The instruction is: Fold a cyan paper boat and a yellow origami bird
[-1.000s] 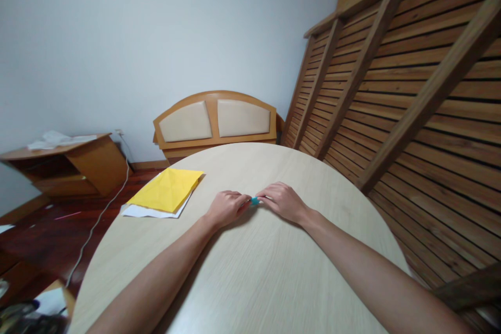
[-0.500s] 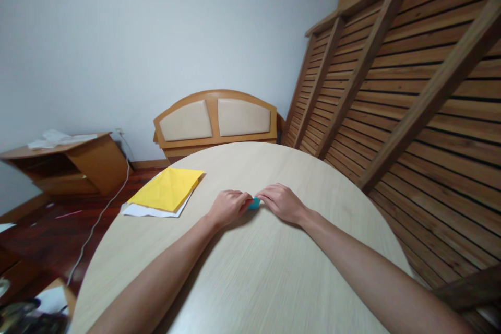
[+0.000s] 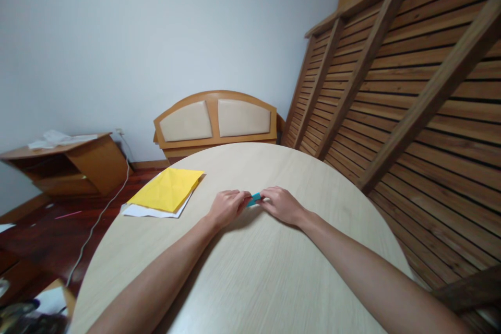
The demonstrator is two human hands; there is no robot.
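On the round table (image 3: 254,271), both forearms extend forward and converge. Left hand (image 3: 227,207) and right hand (image 3: 282,204) rest knuckles-up, fingers curled, pinching opposite ends of a small teal paper (image 3: 254,199) between them. Left of the teal paper lies a yellow sheet (image 3: 166,189) atop white paper (image 3: 146,211).

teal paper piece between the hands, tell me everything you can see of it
The teal paper piece is small, thin and looks folded, with only a narrow strip showing. It lies low on the round wooden table, tilted slightly. The left hand pinches one end and the right hand the other, hiding the rest of it.
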